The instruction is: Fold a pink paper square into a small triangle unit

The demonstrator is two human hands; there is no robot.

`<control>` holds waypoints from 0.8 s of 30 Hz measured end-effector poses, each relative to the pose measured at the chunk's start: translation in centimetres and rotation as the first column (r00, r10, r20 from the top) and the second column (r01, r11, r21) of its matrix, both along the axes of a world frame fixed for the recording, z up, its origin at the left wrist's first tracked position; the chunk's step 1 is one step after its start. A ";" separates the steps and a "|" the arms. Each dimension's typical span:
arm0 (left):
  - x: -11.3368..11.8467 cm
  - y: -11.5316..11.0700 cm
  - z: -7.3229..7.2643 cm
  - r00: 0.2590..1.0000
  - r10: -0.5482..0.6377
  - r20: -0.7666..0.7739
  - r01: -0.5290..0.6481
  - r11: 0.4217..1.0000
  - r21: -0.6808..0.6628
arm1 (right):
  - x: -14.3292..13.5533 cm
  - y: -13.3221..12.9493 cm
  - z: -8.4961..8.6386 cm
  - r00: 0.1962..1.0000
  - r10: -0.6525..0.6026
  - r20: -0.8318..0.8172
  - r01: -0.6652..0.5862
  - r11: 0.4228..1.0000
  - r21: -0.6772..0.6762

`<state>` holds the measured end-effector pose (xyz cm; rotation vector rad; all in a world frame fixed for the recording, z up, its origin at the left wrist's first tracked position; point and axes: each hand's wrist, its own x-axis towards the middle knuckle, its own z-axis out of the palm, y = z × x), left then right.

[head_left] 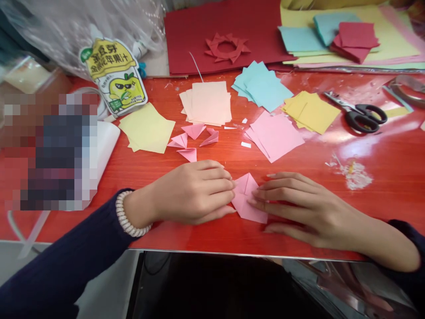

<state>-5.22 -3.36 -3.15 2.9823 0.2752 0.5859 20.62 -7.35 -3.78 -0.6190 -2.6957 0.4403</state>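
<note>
A partly folded pink paper (247, 199) lies on the red table (206, 239) near its front edge, with a peaked flap at its top. My left hand (199, 192) rests flat at the paper's left edge, fingers stretched out. From the right, my right hand (299, 206) lies over the paper's right part with its fingers spread and fingertips touching it. Neither hand grips the paper. Several small folded pink pieces (188, 154) sit just beyond my left hand.
Behind lie pale yellow (149, 128), peach (210, 104), blue (265, 86), pink (277, 135) and yellow (314, 110) paper stacks. Black-handled scissors (365, 117) and paper scraps (358, 176) are right. A pouch (119, 84) stands back left; a folded red ring (226, 47) lies behind.
</note>
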 end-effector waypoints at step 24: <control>0.5 -0.7 0.2 0.999 -0.017 -0.047 0.021 0.996 0.086 | -2.1 0.3 0.7 0.973 -0.220 -0.069 0.199 0.953 -0.231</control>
